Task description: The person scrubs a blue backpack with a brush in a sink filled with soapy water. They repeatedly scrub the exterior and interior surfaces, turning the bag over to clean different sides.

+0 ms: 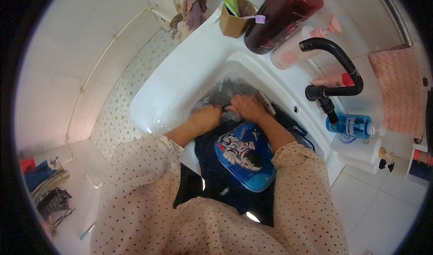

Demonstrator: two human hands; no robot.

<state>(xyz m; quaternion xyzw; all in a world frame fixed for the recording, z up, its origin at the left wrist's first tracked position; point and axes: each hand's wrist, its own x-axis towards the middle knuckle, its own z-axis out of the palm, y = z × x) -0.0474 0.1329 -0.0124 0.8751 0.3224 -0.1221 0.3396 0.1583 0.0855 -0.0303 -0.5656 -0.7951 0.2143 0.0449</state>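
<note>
A dark blue backpack (246,156) with a bright blue front panel and an astronaut picture lies partly in the white sink (167,79), its near part hanging over the front rim. Its far part sits in grey, foamy water (228,87). My left hand (207,119) is closed on dark cloth of the backpack at the water. Close beside it, my right hand (248,108) is closed on the same dark cloth, fingers bent toward the left hand. A white ridged strip (267,102), perhaps brush bristles, shows beside my right hand; its kind is unclear.
A black faucet (338,65) arches on the right. Along the ledge stand a large dark red bottle (284,18), a pink pump bottle (293,50), a brown box (234,24) with toothpaste and toothbrush, and a blue bottle (349,125). A pink towel (401,90) hangs at right.
</note>
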